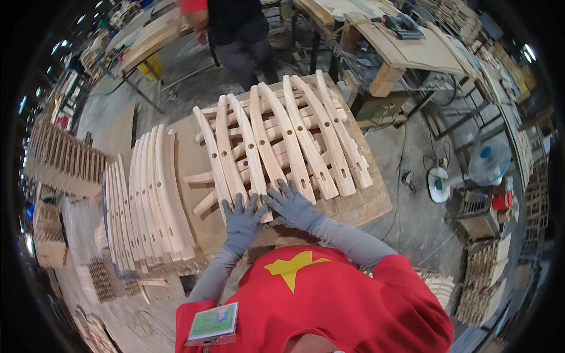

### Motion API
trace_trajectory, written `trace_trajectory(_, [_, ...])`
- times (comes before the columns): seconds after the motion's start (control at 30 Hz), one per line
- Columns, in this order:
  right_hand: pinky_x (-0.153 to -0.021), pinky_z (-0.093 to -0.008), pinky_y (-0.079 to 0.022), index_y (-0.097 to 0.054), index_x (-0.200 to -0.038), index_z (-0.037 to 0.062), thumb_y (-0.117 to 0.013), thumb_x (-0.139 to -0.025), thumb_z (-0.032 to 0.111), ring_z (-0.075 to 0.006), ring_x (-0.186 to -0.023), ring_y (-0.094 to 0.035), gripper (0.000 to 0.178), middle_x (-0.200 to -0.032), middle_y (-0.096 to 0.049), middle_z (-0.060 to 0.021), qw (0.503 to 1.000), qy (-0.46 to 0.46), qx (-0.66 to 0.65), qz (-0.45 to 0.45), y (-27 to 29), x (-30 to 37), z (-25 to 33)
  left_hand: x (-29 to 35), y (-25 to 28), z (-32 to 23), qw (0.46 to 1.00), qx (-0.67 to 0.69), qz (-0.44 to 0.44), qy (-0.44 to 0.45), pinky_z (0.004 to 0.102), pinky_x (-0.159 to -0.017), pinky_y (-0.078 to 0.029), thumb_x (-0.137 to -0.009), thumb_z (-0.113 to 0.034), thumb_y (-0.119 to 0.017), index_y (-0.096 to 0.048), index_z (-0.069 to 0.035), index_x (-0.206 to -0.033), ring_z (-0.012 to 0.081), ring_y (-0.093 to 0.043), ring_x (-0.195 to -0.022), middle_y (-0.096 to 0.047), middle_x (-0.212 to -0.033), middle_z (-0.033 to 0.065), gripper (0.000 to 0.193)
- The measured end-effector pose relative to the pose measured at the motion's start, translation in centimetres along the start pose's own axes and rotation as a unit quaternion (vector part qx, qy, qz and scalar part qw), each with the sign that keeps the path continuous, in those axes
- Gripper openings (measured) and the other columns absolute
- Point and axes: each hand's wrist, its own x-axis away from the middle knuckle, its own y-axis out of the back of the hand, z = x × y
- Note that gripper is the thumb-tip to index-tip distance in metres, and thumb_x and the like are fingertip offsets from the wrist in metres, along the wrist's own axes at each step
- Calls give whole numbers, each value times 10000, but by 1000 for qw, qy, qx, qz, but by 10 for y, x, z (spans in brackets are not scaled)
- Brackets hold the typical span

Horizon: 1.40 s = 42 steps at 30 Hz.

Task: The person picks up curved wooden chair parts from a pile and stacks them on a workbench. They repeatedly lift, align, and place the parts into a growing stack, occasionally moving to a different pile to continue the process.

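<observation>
Both of my hands wear grey gloves and lie side by side on the near ends of curved wooden chair-leg-like pieces [259,138]. My left hand [242,219] has its fingers spread over the ends at the left of this row. Beside it, my right hand [289,207] rests with fingers stretched out across the ends nearer the middle. Neither hand wraps around a piece. Each piece has a round hole about midway and a slot near its lower end. More pieces [203,176] lie crosswise beneath the top row, partly hidden. All rest on a board-topped table [359,215].
A second row of curved pieces [153,194] stands at the table's left. Stacks of slats [65,156] rise farther left. Across the table a person [238,35] stands. At right are a standing fan [488,162], a workbench [418,53] with a power tool, and cables on the floor.
</observation>
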Motion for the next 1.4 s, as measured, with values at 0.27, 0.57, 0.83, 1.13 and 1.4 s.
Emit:
trace_trajectory(0.27, [-1100, -538, -219, -406, -1367, 72, -537, -836, 571, -429, -1323, -298, 741, -1403, -383, -184, 997, 39, -57, -33, 33, 2, -9, -2, 31, -10, 996, 38, 43, 75, 637, -1065, -161, -745, -485, -675, -489, -249, -1316, 399, -332, -1308, -388, -1427, 106, 645])
trace_trajectory(0.57, [-1073, -438, -308, -454, -1319, -6, -610, -856, 379, -390, -1290, -363, 622, -1386, -387, -254, 932, -284, -183, -132, 79, 3, -143, 18, 44, -31, 928, 188, -39, 320, 550, -1085, -203, -832, -479, -603, -416, -118, -1385, 409, -351, -1296, -370, -1429, 181, 686])
trace_trajectory(0.83, [-988, -495, -351, -347, -1406, 82, -649, -782, 423, -449, -1251, -368, 773, -1405, -309, -298, 926, -375, -37, -33, 34, -71, -101, 8, 42, -22, 930, 159, -41, 328, 537, -1071, -235, -836, -443, -615, -415, -83, -1379, 393, -383, -1274, -393, -1402, 201, 681])
trace_trajectory(1.13, [-897, -479, -394, -417, -1341, 96, -687, -747, 329, -378, -1067, -460, 693, -1325, -356, -238, 915, -394, -8, -82, 23, -104, -120, 14, 44, -26, 929, 144, -33, 338, 493, -1047, -289, -830, -319, -640, -411, -8, -1357, 403, -404, -1246, -424, -1349, 257, 653])
trace_trajectory(1.4, [-961, -499, -360, -426, -1339, 77, -661, -763, 338, -418, -1125, -458, 674, -1355, -365, -277, 911, -402, -6, -96, 23, -138, -144, 4, 48, -16, 931, 152, -53, 327, 485, -1049, -290, -830, -297, -638, -411, -15, -1357, 399, -403, -1248, -415, -1357, 260, 639])
